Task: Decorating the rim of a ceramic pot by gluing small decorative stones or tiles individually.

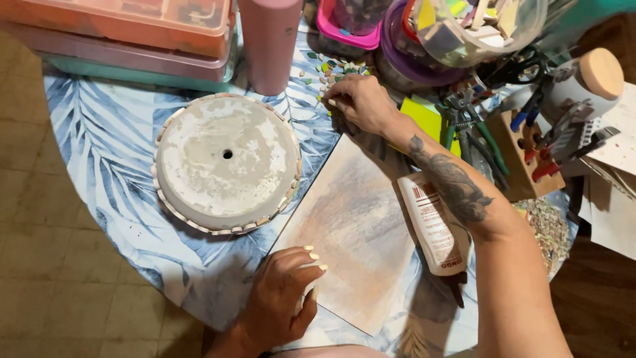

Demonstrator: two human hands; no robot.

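Ceramic chips (331, 66) lie scattered under our right hand (361, 103), fingers pinching there — whether one is gripped, cannot tell. Left hand (285, 292) rests curled, empty, on board (351, 232). Risk: forearm knocks glue bottle (434, 229) beside it — chips scatter off counter (106, 139).

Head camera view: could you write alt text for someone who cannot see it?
A person's right hand reaches into small mosaic pieces on a leaf-print tablecloth, while the left hand rests on a worn board. An upturned round pot sits left of the board; a glue bottle lies to its right.
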